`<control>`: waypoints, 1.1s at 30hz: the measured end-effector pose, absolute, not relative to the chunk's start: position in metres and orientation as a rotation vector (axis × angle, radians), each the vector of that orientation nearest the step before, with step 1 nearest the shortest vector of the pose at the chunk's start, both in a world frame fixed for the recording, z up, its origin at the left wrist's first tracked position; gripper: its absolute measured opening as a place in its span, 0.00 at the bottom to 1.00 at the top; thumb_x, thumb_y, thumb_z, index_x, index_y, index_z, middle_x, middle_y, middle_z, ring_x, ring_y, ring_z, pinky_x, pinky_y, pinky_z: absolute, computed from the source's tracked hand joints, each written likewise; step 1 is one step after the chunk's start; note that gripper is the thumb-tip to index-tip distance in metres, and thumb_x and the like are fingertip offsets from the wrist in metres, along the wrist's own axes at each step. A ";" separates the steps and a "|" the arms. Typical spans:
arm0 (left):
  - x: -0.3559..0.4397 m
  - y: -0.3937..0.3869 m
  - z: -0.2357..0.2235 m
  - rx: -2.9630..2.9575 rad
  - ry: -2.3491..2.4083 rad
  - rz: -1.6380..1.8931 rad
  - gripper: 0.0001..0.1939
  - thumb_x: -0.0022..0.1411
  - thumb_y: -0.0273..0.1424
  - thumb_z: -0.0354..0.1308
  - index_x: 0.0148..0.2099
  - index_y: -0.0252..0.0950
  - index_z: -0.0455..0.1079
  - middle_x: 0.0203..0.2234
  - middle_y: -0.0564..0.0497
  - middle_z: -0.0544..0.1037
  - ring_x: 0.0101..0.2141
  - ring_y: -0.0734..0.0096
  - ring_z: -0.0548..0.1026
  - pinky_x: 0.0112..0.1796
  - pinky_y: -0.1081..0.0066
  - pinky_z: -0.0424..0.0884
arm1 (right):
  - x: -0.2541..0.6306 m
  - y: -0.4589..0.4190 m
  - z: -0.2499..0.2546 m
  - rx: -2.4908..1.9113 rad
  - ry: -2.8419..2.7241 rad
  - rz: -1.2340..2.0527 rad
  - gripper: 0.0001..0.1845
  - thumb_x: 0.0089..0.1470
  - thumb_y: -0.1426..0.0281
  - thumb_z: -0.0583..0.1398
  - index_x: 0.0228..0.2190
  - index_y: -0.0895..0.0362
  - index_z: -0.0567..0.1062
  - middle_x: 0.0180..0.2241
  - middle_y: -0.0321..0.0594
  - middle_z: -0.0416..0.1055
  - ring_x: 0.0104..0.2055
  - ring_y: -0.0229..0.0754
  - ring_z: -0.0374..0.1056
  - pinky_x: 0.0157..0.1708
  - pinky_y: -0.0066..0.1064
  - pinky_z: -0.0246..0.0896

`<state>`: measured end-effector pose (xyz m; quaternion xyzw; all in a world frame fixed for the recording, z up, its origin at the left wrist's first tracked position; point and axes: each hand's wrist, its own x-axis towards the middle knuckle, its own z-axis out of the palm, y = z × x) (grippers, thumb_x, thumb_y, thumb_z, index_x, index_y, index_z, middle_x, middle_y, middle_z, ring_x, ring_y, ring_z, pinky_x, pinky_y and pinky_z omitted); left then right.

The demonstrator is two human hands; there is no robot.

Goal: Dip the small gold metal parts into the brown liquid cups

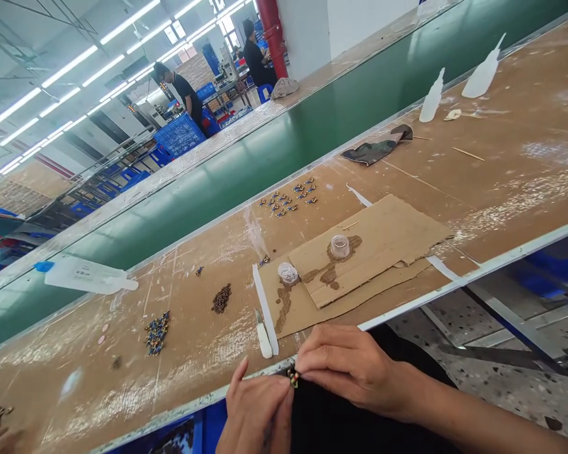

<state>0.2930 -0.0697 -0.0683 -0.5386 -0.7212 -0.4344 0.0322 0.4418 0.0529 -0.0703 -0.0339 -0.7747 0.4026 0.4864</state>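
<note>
Both hands meet at the workbench edge, the left hand and right hand together pinching a small multicoloured part near stained cardboard.

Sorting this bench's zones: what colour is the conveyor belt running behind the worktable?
Green, seen in the head view: the conveyor belt behind the worktable.

Both hands meet at near edge of table. Left hand and right hand pinch tiny multicoloured part between fingertips. Just beyond: white-handled tool, stained cardboard sheet bearing two small clear cups. Farther out: pile of dark parts, blue-gold pile, parts laid in rows. Green conveyor belt runs alongside; white bottle lies on it. Two people work in background.
</note>
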 end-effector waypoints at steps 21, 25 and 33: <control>0.290 -0.076 -0.098 -1.401 -2.474 -1.814 0.11 0.62 0.37 0.52 0.33 0.45 0.75 0.18 0.58 0.77 0.21 0.69 0.76 0.40 0.58 0.76 | 0.446 0.054 -0.071 -0.029 -1.898 1.023 0.07 0.58 0.76 0.55 0.35 0.64 0.73 0.29 0.44 0.70 0.32 0.33 0.66 0.34 0.22 0.65; 0.287 -0.073 -0.106 -1.321 -2.443 -1.984 0.16 0.64 0.40 0.50 0.28 0.44 0.74 0.15 0.59 0.75 0.17 0.72 0.74 0.36 0.62 0.77 | 0.446 0.055 -0.072 -0.024 -1.899 1.026 0.07 0.58 0.76 0.55 0.35 0.65 0.73 0.30 0.44 0.71 0.33 0.33 0.66 0.34 0.22 0.65; 0.292 -0.071 -0.092 -1.380 -2.307 -1.856 0.09 0.62 0.37 0.53 0.37 0.46 0.75 0.16 0.59 0.76 0.18 0.70 0.75 0.41 0.61 0.76 | 0.446 0.057 -0.074 -0.058 -1.886 1.061 0.06 0.58 0.76 0.56 0.36 0.64 0.73 0.31 0.43 0.71 0.35 0.32 0.67 0.38 0.20 0.64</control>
